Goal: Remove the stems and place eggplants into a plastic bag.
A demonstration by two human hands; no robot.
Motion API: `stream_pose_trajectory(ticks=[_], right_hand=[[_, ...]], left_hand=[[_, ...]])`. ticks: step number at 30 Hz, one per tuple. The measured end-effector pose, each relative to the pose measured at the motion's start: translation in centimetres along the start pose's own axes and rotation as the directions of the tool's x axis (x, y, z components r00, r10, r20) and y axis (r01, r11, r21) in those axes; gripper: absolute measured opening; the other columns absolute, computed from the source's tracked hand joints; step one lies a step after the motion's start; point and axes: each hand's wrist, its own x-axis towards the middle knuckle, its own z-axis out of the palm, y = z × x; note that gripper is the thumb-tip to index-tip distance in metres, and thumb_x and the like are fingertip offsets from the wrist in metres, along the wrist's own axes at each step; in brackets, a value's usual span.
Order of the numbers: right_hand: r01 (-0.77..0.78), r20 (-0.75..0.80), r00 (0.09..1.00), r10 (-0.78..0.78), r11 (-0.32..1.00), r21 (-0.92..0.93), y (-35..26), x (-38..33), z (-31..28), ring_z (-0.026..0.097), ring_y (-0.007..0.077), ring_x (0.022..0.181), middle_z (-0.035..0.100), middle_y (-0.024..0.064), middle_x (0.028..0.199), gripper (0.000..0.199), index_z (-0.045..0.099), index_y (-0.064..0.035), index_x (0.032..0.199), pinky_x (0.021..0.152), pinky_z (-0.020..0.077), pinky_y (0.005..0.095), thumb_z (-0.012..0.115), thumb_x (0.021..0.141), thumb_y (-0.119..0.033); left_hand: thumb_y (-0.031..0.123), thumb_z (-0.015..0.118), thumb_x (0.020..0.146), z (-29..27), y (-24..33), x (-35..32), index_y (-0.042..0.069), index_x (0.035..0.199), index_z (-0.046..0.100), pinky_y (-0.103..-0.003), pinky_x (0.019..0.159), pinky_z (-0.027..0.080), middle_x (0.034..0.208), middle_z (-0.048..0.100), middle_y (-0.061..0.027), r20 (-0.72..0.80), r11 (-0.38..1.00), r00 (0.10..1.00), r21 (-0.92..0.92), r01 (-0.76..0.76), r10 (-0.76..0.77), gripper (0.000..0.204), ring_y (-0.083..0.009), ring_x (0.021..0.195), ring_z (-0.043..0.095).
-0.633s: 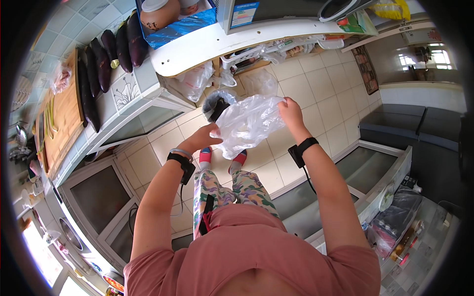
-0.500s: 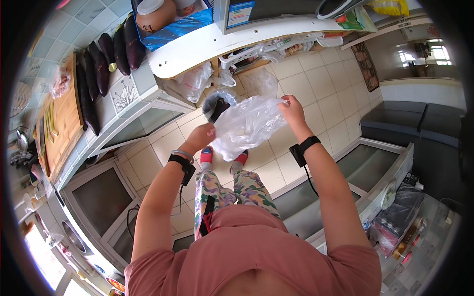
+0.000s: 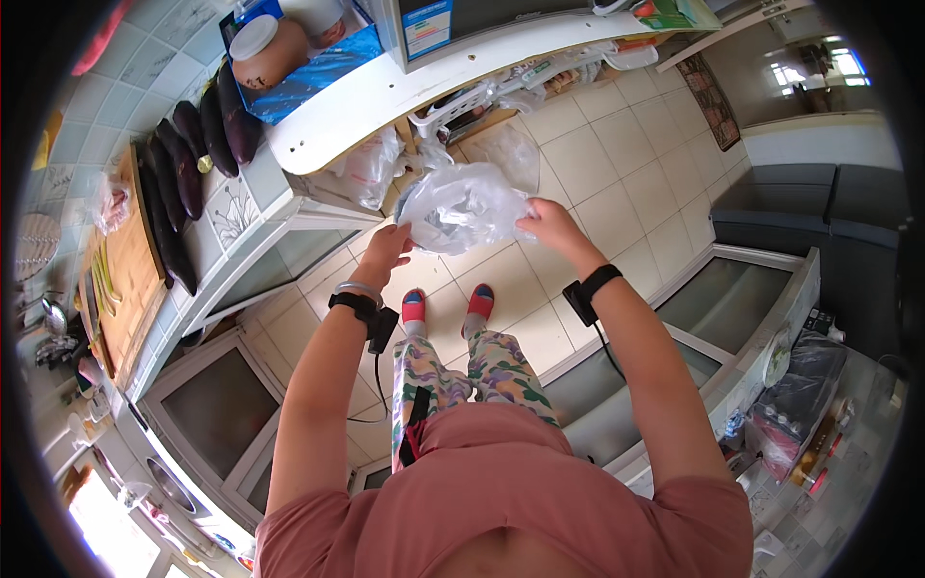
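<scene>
The crumpled clear plastic bag [image 3: 465, 207] now hangs wider between the left hand [image 3: 387, 252] and right hand [image 3: 546, 223] than half a second ago. Fingers of both pinch its opposite edges, above the tiled floor [image 3: 617, 154].

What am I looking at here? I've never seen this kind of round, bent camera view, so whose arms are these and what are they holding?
No machine here: the view comes from a wide fisheye camera worn on a person's head, looking down, so straight edges curve. The two forearms rising from the bottom are that person's own. The left hand and right hand hold a clear plastic bag stretched between them above the tiled floor. Below it you see their feet in red slippers. On the left, the counter carries dark aubergines and a wooden cutting board.
</scene>
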Motion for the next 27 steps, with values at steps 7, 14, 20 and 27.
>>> stream_pose_trajectory(ticks=[7,14,20,27], right_hand=[[0.133,-0.351,0.936,-0.005,0.93,0.342,1.8,1.3,2.1,0.066,0.0237,0.086,0.067,0.0134,0.096,0.041,0.057,-0.0006,0.12,0.078,0.0509,0.0326,0.067,0.086,-0.021],[0.264,-0.216,0.947,-0.236,0.958,0.114,-2.1,-0.6,6.6,0.063,0.0351,0.1,0.061,0.023,0.114,0.088,0.035,-0.0026,0.14,0.086,0.0496,0.0384,0.082,0.069,-0.023],[0.117,-0.124,0.984,-0.127,0.99,-0.085,-4.8,-0.1,8.4,0.059,0.0389,0.107,0.058,0.0211,0.122,0.082,0.033,-0.0048,0.142,0.087,0.0497,0.04,0.076,0.073,-0.012],[0.278,-0.618,0.762,-0.195,0.96,0.04,-6.4,2.2,9.2,0.062,0.037,0.09,0.062,0.018,0.1,0.042,0.052,-0.0048,0.115,0.077,0.0505,0.0427,0.068,0.076,-0.007]], left_hand=[[0.029,0.056,0.093,0.6,1.6,0.6,0.005,0.101,0.057,-0.029,0.077,0.051,0.093,0.063,-0.0045,-0.026,0.996,0.997,-0.053,-0.072,0.071,0.025,-0.0135,0.085,0.059],[0.031,0.046,0.1,3.3,0.5,-0.1,0.006,0.105,0.058,-0.028,0.086,0.046,0.106,0.068,-0.0098,0.241,0.984,0.969,-0.177,-0.02,0.063,0.028,-0.0141,0.093,0.062],[0.031,0.055,0.097,4.0,1.4,0.5,0.002,0.116,0.056,-0.03,0.093,0.041,0.106,0.066,-0.0073,0.264,0.954,0.951,-0.288,-0.079,0.159,0.035,-0.0166,0.102,0.06],[0.037,0.053,0.097,1.1,0.5,1.3,0.007,0.123,0.053,-0.038,0.099,0.037,0.122,0.059,-0.0109,0.048,0.969,0.994,-0.232,-0.084,0.098,0.039,-0.021,0.119,0.051]])
